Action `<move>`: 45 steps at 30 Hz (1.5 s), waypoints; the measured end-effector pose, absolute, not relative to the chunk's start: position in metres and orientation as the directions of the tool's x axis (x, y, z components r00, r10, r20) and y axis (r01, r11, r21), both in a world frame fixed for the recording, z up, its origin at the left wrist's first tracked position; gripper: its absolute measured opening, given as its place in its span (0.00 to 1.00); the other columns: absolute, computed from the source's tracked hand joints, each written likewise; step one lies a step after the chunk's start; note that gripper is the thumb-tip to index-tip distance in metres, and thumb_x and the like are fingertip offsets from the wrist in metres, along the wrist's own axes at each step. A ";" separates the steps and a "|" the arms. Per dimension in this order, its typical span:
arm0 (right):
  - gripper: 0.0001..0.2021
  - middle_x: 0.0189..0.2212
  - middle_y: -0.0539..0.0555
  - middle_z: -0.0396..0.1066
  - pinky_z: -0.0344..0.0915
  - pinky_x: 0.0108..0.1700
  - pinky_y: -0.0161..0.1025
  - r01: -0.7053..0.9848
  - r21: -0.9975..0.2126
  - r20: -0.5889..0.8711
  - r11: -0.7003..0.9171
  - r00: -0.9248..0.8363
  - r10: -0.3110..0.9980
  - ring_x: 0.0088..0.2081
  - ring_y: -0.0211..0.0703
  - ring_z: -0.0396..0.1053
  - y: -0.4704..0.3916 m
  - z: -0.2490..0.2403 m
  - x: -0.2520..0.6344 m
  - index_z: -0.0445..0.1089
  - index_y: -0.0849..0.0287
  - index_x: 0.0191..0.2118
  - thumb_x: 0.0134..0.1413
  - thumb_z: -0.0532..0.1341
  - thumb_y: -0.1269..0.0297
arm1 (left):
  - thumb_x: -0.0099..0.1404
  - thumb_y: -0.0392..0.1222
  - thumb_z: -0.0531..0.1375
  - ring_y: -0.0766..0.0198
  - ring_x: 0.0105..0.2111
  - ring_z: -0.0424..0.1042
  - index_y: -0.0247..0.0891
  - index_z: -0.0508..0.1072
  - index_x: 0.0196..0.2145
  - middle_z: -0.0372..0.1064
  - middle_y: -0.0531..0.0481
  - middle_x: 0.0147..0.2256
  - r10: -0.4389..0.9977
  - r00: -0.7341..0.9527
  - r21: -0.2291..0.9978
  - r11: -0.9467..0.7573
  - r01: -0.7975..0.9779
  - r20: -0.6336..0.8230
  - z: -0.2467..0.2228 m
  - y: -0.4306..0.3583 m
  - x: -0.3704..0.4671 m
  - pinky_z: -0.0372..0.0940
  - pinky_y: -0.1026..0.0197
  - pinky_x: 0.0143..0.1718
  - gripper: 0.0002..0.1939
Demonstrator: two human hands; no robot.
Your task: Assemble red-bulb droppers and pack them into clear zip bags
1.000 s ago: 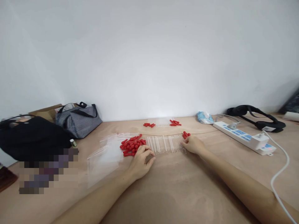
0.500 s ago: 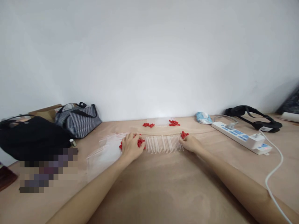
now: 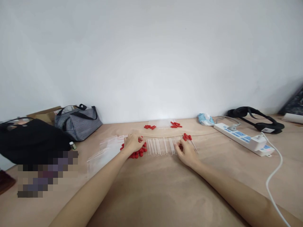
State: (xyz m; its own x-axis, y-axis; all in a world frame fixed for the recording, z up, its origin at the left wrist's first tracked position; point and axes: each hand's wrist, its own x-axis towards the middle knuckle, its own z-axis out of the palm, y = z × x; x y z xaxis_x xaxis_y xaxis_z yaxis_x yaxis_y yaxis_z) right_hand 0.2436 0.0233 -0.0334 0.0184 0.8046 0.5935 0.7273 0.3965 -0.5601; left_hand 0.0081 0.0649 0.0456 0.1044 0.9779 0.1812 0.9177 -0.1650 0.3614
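While the left hand [image 3: 133, 143] lies over a pile of red bulbs [image 3: 139, 154] on the bench [image 3: 151, 189], the right hand [image 3: 187, 153] curls at the right end of a row of clear tubes [image 3: 161, 146]. The left fingertips are hidden, so whether they grasp a bulb I cannot tell. The right fingers are bent toward the thumb with dark red showing between them; whether they grip it is unclear.

Flat, overlapping clear plastic bags [image 3: 104, 160] spread left of the pile, with no contents that I can make out. Farther left stand a striped bag [image 3: 81, 124] and a black bag [image 3: 33, 140], their insides hidden.

The bulbs are matte red with rounded ends, heaped at mixed angles. The tubes are thin, straight and translucent, lying side by side between the hands, long axes running roughly from the person toward the wall [image 3: 151, 63]. Just beyond the right hand, red-ended tubes [image 3: 187, 137] point their red ends toward the wall, shafts slanting back rightward.
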 end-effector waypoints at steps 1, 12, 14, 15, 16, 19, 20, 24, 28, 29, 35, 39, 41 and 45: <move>0.07 0.19 0.49 0.61 0.54 0.25 0.34 0.715 -0.554 0.608 0.426 -0.001 0.794 0.22 0.37 0.60 0.022 -0.034 0.243 0.54 0.57 0.24 0.50 0.51 0.65 | 0.54 0.41 0.56 0.62 0.19 0.69 0.39 0.72 0.22 0.65 0.55 0.12 0.978 0.108 0.393 -0.172 0.903 0.179 0.047 0.063 0.007 0.61 0.61 0.28 0.08; 0.02 0.26 0.52 0.64 0.57 0.33 0.39 0.658 -0.393 0.702 0.642 -0.237 0.672 0.29 0.39 0.61 0.008 -0.032 0.239 0.56 0.58 0.32 0.54 0.49 0.69 | 0.51 0.33 0.56 0.67 0.26 0.66 0.35 0.64 0.27 0.66 0.53 0.26 0.883 0.408 0.809 -0.408 0.423 0.232 -0.002 -0.009 0.013 0.61 0.65 0.29 0.04; 0.03 0.26 0.52 0.64 0.56 0.33 0.39 0.649 -0.359 0.683 0.671 -0.307 0.662 0.29 0.39 0.61 0.005 -0.032 0.239 0.57 0.58 0.32 0.55 0.48 0.70 | 0.49 0.29 0.55 0.67 0.27 0.65 0.36 0.65 0.28 0.65 0.53 0.27 0.851 0.455 0.693 -0.493 0.526 0.260 -0.006 -0.015 0.012 0.61 0.64 0.29 0.07; 0.03 0.26 0.52 0.64 0.56 0.34 0.39 0.645 -0.342 0.673 0.684 -0.340 0.657 0.29 0.39 0.61 0.004 -0.033 0.238 0.57 0.58 0.32 0.55 0.48 0.70 | 0.48 0.28 0.54 0.66 0.28 0.65 0.36 0.66 0.29 0.65 0.52 0.28 0.837 0.470 0.646 -0.527 0.553 0.281 -0.006 -0.016 0.011 0.61 0.64 0.30 0.09; 0.03 0.26 0.52 0.64 0.56 0.34 0.39 0.642 -0.326 0.665 0.694 -0.366 0.651 0.29 0.39 0.61 0.003 -0.033 0.238 0.56 0.58 0.31 0.55 0.48 0.70 | 0.48 0.28 0.55 0.65 0.29 0.65 0.36 0.66 0.32 0.66 0.52 0.30 0.825 0.482 0.615 -0.549 0.566 0.294 -0.005 -0.016 0.011 0.61 0.64 0.31 0.12; 0.04 0.26 0.52 0.64 0.57 0.34 0.39 0.629 -0.307 0.647 0.714 -0.412 0.641 0.29 0.39 0.62 0.002 -0.033 0.236 0.56 0.58 0.31 0.55 0.48 0.70 | 0.49 0.32 0.58 0.63 0.33 0.66 0.38 0.69 0.38 0.65 0.50 0.35 0.801 0.520 0.566 -0.586 0.580 0.297 -0.001 -0.016 0.013 0.62 0.62 0.35 0.16; 0.04 0.26 0.52 0.64 0.57 0.34 0.39 0.622 -0.310 0.641 0.719 -0.422 0.641 0.29 0.39 0.62 0.002 -0.033 0.236 0.56 0.58 0.31 0.55 0.48 0.70 | 0.50 0.35 0.59 0.63 0.33 0.66 0.38 0.71 0.37 0.65 0.50 0.35 0.798 0.528 0.550 -0.591 0.590 0.291 -0.001 -0.015 0.015 0.62 0.62 0.35 0.13; 0.05 0.27 0.53 0.65 0.59 0.34 0.38 0.583 -0.359 0.627 0.729 -0.429 0.651 0.30 0.40 0.62 0.000 -0.033 0.234 0.58 0.59 0.32 0.56 0.47 0.70 | 0.56 0.38 0.56 0.64 0.30 0.66 0.39 0.74 0.28 0.67 0.50 0.30 0.816 0.496 0.541 -0.571 0.617 0.296 -0.002 -0.012 0.023 0.61 0.63 0.32 0.06; 0.08 0.31 0.55 0.67 0.61 0.36 0.38 0.538 -0.408 0.625 0.738 -0.424 0.655 0.34 0.40 0.64 -0.005 -0.031 0.230 0.61 0.59 0.39 0.57 0.47 0.68 | 0.59 0.38 0.53 0.65 0.27 0.65 0.38 0.69 0.31 0.67 0.53 0.27 0.850 0.416 0.626 -0.522 0.580 0.323 -0.007 -0.008 0.025 0.60 0.65 0.29 0.05; 0.09 0.32 0.55 0.67 0.61 0.36 0.37 0.532 -0.412 0.622 0.740 -0.430 0.655 0.34 0.40 0.64 -0.006 -0.031 0.229 0.61 0.59 0.40 0.57 0.47 0.68 | 0.60 0.39 0.53 0.66 0.26 0.65 0.37 0.67 0.32 0.67 0.53 0.27 0.856 0.402 0.648 -0.511 0.565 0.326 -0.008 -0.007 0.024 0.60 0.65 0.27 0.05; 0.10 0.30 0.53 0.68 0.60 0.36 0.37 0.537 -0.387 0.596 0.750 -0.475 0.648 0.33 0.39 0.65 -0.012 -0.027 0.224 0.63 0.58 0.40 0.57 0.47 0.70 | 0.61 0.39 0.51 0.63 0.29 0.69 0.37 0.66 0.41 0.70 0.50 0.29 0.852 0.436 0.751 -0.485 0.447 0.291 -0.013 -0.005 0.018 0.63 0.63 0.31 0.10; 0.10 0.30 0.53 0.68 0.57 0.35 0.37 0.564 -0.358 0.587 0.744 -0.484 0.649 0.32 0.38 0.65 -0.012 -0.027 0.224 0.63 0.59 0.40 0.57 0.47 0.70 | 0.62 0.39 0.51 0.63 0.29 0.69 0.37 0.70 0.40 0.71 0.49 0.29 0.842 0.449 0.726 -0.507 0.465 0.300 -0.014 -0.005 0.017 0.63 0.62 0.32 0.12; 0.10 0.30 0.53 0.68 0.56 0.35 0.37 0.576 -0.334 0.573 0.746 -0.504 0.647 0.31 0.38 0.65 -0.012 -0.028 0.224 0.63 0.59 0.40 0.57 0.47 0.70 | 0.62 0.39 0.51 0.63 0.29 0.69 0.37 0.70 0.40 0.71 0.50 0.29 0.832 0.456 0.717 -0.524 0.459 0.316 -0.014 -0.005 0.018 0.63 0.63 0.32 0.11; 0.09 0.29 0.52 0.70 0.52 0.35 0.37 0.577 -0.304 0.561 0.758 -0.534 0.632 0.30 0.37 0.65 -0.012 -0.028 0.224 0.64 0.59 0.39 0.56 0.48 0.69 | 0.62 0.39 0.50 0.65 0.26 0.67 0.37 0.71 0.35 0.68 0.52 0.26 0.817 0.480 0.693 -0.547 0.470 0.320 -0.013 -0.005 0.018 0.61 0.65 0.29 0.10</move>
